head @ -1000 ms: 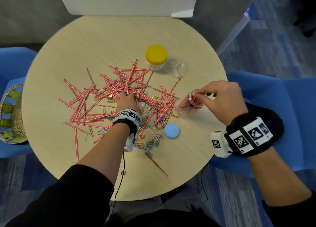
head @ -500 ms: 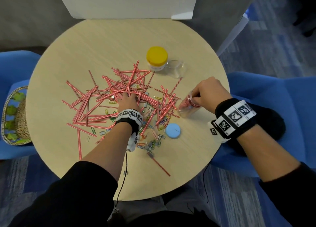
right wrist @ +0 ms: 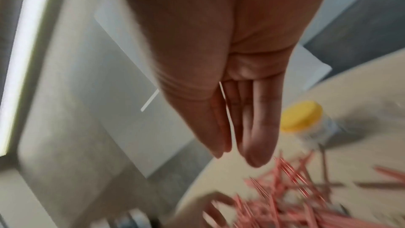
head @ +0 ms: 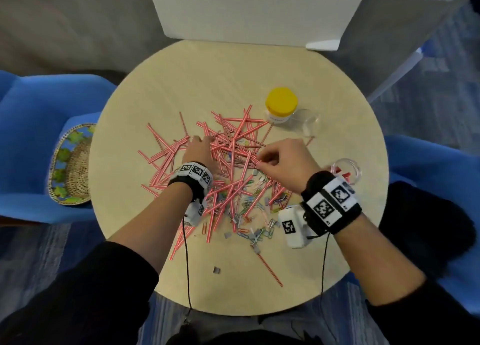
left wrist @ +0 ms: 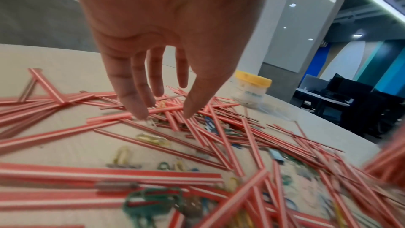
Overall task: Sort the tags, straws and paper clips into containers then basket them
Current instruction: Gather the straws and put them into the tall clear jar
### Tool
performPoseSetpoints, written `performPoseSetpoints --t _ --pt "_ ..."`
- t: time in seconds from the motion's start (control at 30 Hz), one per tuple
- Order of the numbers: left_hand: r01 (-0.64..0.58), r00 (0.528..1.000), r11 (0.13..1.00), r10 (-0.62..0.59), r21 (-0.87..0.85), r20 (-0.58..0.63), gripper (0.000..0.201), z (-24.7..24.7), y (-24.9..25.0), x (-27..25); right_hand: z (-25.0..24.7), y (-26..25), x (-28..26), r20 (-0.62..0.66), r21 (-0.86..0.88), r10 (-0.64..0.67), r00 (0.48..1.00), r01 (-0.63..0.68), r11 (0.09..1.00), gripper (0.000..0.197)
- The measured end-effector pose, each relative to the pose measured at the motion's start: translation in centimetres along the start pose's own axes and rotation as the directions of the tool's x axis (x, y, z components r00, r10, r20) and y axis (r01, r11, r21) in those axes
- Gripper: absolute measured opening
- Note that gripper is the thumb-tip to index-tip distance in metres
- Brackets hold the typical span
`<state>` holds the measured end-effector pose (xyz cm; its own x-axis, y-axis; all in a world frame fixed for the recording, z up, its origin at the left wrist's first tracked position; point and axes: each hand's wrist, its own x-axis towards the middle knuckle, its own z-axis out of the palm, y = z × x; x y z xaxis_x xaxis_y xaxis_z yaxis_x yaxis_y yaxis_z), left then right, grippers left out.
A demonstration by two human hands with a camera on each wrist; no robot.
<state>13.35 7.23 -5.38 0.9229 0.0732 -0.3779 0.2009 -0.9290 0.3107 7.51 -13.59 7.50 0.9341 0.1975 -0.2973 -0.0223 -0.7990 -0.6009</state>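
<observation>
Red-and-white straws (head: 166, 160) lie scattered over the middle of the round table (head: 233, 79), mixed with coloured paper clips (head: 249, 204) and small grey tags (head: 217, 269). My left hand (head: 204, 140) lies on the pile with straight fingers; in the left wrist view its fingertips (left wrist: 140, 113) touch straws (left wrist: 153, 138) and hold nothing. My right hand (head: 262, 160) reaches onto the pile from the right; the blurred right wrist view shows this hand (right wrist: 236, 155) with straight fingers and nothing held. A clear jar (head: 346, 170) with straws in it stands at the table's right, behind my right wrist.
A yellow-lidded jar (head: 281, 105) and a clear open container (head: 305, 122) stand at the back right of the pile. A woven basket (head: 70, 165) sits on the blue chair (head: 31, 136) left of the table. One stray straw (head: 270, 269) lies near the front edge.
My right hand has let go of the clear jar with straws and moved left onto the pile. My left hand has slid a little farther into the straws.
</observation>
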Motion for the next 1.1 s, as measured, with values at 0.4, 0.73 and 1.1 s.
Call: performPoseSetpoints --t 0.4,0.73,1.1 --pt "-0.442 0.895 0.855 0.440 0.270 0.074 0.059 2.4 2.0 3.9 10.0 4.2 11.3 0.051 -0.427 0.320 0.946 -0.269 0.863 0.048" --pt "-0.597 0.790 0.762 0.613 0.249 0.018 0.025 2.4 1.7 6.1 8.9 4.5 12.2 0.104 -0.405 0.298 0.949 -0.233 0.884 0.022" --pt "-0.636 0.771 0.767 0.637 0.081 0.019 0.023 -0.6 1.2 6.3 6.5 5.2 12.2 0.140 -0.411 0.357 0.924 -0.274 0.870 0.016"
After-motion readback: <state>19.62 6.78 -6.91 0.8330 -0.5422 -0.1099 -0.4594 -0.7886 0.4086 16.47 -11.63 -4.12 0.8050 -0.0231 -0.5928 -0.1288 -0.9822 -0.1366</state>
